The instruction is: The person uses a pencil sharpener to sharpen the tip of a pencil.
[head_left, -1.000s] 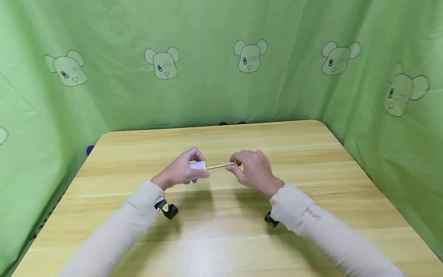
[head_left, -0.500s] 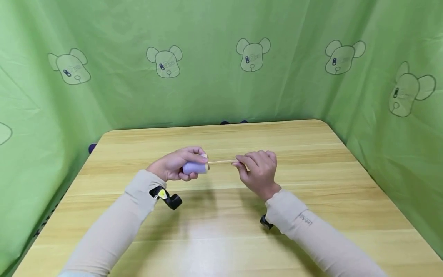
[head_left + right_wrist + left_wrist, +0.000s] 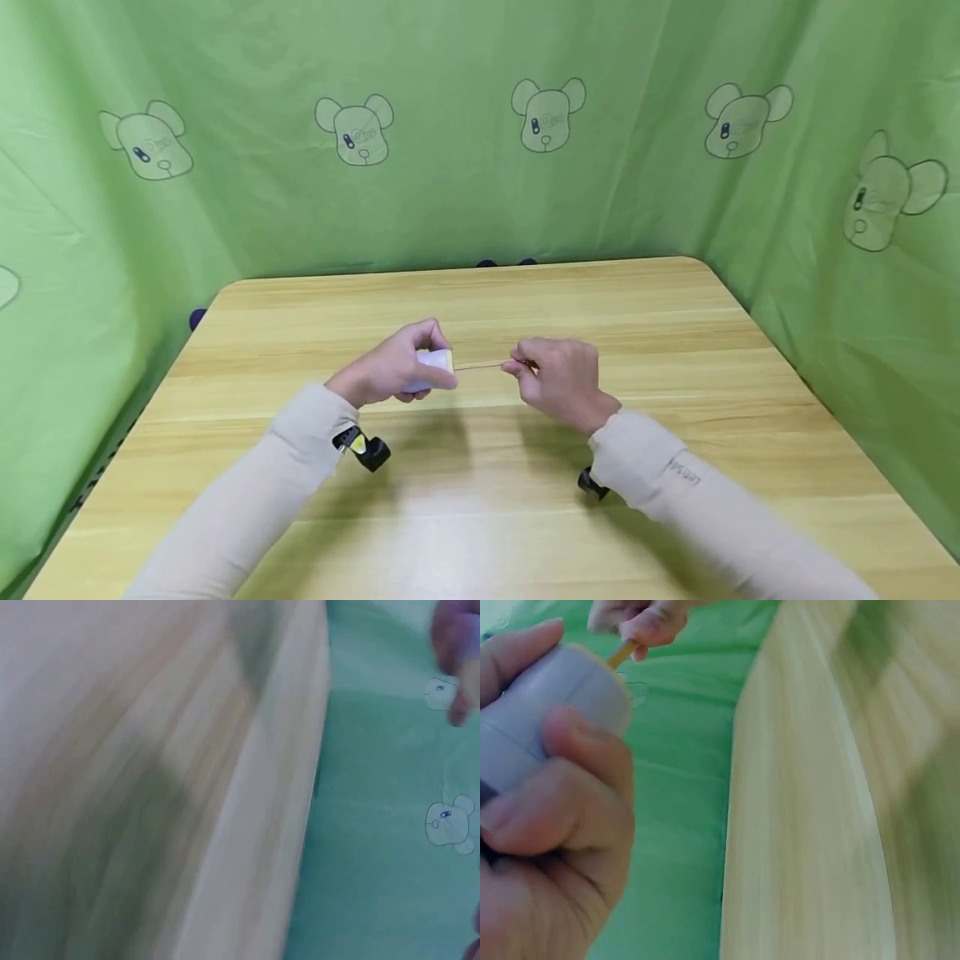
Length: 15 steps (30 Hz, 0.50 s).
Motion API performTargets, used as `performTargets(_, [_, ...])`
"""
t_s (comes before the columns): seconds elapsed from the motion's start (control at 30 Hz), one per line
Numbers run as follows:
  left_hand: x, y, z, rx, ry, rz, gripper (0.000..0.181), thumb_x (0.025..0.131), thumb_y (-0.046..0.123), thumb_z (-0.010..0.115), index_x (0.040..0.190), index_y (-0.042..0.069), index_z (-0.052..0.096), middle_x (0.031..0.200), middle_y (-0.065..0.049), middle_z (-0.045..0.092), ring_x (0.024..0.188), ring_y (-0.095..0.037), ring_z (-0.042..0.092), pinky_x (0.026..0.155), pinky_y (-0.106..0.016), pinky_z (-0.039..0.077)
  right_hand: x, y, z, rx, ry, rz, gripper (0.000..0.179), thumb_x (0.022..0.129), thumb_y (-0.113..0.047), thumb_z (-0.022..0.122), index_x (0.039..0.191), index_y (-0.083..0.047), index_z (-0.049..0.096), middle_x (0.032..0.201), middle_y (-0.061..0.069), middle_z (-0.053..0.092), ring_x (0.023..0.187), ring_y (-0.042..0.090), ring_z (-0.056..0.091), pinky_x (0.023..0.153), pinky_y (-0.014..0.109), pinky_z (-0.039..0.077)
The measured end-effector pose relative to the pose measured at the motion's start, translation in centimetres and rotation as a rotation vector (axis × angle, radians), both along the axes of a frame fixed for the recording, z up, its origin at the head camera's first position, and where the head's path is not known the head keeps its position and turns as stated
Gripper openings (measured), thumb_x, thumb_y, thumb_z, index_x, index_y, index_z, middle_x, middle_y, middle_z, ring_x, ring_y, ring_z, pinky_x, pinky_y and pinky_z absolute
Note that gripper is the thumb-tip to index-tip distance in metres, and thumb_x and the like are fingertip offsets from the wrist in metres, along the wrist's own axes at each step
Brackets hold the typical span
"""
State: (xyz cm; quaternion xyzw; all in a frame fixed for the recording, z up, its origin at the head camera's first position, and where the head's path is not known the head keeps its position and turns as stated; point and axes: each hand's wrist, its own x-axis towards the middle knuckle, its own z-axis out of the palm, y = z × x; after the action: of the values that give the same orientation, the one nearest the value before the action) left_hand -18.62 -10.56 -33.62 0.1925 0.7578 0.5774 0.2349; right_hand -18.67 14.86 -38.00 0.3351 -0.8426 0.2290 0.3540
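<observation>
My left hand [image 3: 390,367] grips a lavender, barrel-shaped pencil sharpener [image 3: 435,360] with a yellow rim, held above the table. Thumb and fingers wrap its body [image 3: 592,690] in the left wrist view. A thin yellowish pencil [image 3: 480,366] runs from the sharpener's rimmed end across to my right hand [image 3: 564,375], whose thumb and fingers pinch its other end. Whatever part of the pencil is inside the sharpener is hidden. The right wrist view is blurred and catches only bits of the hands at its right edge.
A light wood-grain table [image 3: 480,500] lies beneath both hands. Behind it and at the sides hangs a green curtain [image 3: 450,208] printed with bear heads. Black wrist cameras [image 3: 372,454] sit under both cuffs.
My right hand has rolled over around the pencil, with its knuckles turned, and dropped slightly. The left hand has also turned, tilting the sharpener. Both holds persist.
</observation>
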Motion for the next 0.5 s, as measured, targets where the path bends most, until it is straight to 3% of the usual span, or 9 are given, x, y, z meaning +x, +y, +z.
performTargets(0.07, [0.4,0.3,-0.7,-0.094,0.232,-0.029,0.038,0.077,0.007,0.078,0.097,0.006,0.046,0.089,-0.011,0.053,0.061,-0.018,0.050,0.046,-0.022,0.039,0.1,0.4,1.2,0.050,-0.383,0.069,0.028,0.089,-0.027,0.069,0.064,-0.019,0.057,0.058,-0.009,0.055,0.044,0.008,0.042,0.040,0.026,0.030])
performTargets(0.17, [1.1,0.9,-2.1,-0.264,0.680,-0.099,0.038,0.076,0.013,0.081,0.098,0.007,0.050,0.096,-0.008,0.055,0.072,-0.018,0.056,0.056,-0.021,0.049,-0.4,1.0,3.0,0.069,-1.023,0.137,0.034,0.093,-0.019,0.063,0.062,-0.015,0.049,0.057,-0.007,0.043,0.049,0.008,0.032,0.046,0.024,0.025])
performTargets(0.2, [1.3,1.0,-2.5,-0.306,0.816,-0.108,0.039,0.075,0.015,0.081,0.098,0.006,0.051,0.099,-0.008,0.055,0.076,-0.019,0.058,0.060,-0.021,0.051,-0.7,1.2,3.5,0.080,-1.166,0.139,0.034,0.094,-0.016,0.061,0.063,-0.014,0.048,0.058,-0.005,0.041,0.052,0.009,0.031,0.049,0.024,0.026])
performTargets(0.23, [1.5,1.2,-2.8,-0.336,0.919,-0.109,0.040,0.075,0.016,0.081,0.099,0.006,0.051,0.101,-0.008,0.055,0.078,-0.020,0.059,0.063,-0.020,0.051,-0.9,1.4,3.9,0.090,-1.247,0.147,0.034,0.095,-0.015,0.059,0.063,-0.011,0.049,0.059,-0.003,0.039,0.053,0.011,0.032,0.051,0.024,0.027])
performTargets(0.27, [1.6,1.2,-3.0,-0.347,0.968,-0.107,0.040,0.075,0.017,0.081,0.099,0.005,0.051,0.102,-0.009,0.055,0.079,-0.021,0.059,0.064,-0.020,0.052,-1.0,1.5,4.1,0.108,-1.269,0.151,0.034,0.095,-0.014,0.059,0.063,-0.009,0.050,0.059,-0.002,0.039,0.054,0.011,0.032,0.052,0.024,0.028])
performTargets(0.3, [1.5,1.2,-3.0,-0.347,0.964,-0.095,0.041,0.076,0.017,0.081,0.100,0.005,0.051,0.103,-0.009,0.056,0.079,-0.021,0.060,0.064,-0.021,0.052,-1.0,1.5,4.2,0.132,-1.235,0.140,0.033,0.095,-0.016,0.059,0.064,-0.010,0.054,0.057,-0.002,0.040,0.053,0.011,0.032,0.050,0.025,0.027])
performTargets(0.33, [1.4,1.2,-2.9,-0.340,0.917,-0.072,0.041,0.075,0.017,0.082,0.100,0.005,0.052,0.103,-0.009,0.056,0.079,-0.021,0.060,0.063,-0.022,0.052,-0.9,1.4,4.3,0.156,-1.144,0.128,0.030,0.095,-0.019,0.061,0.066,-0.011,0.058,0.058,-0.003,0.044,0.053,0.011,0.035,0.050,0.026,0.031])
performTargets(0.5, [-0.2,0.1,-1.2,-0.192,0.440,0.053,0.043,0.074,0.013,0.083,0.103,0.008,0.051,0.102,-0.011,0.056,0.074,-0.022,0.058,0.056,-0.028,0.051,0.0,0.5,2.8,0.151,-0.424,0.047,0.014,0.090,-0.023,0.070,0.080,-0.013,0.070,0.068,-0.004,0.063,0.057,0.013,0.055,0.051,0.031,0.042])
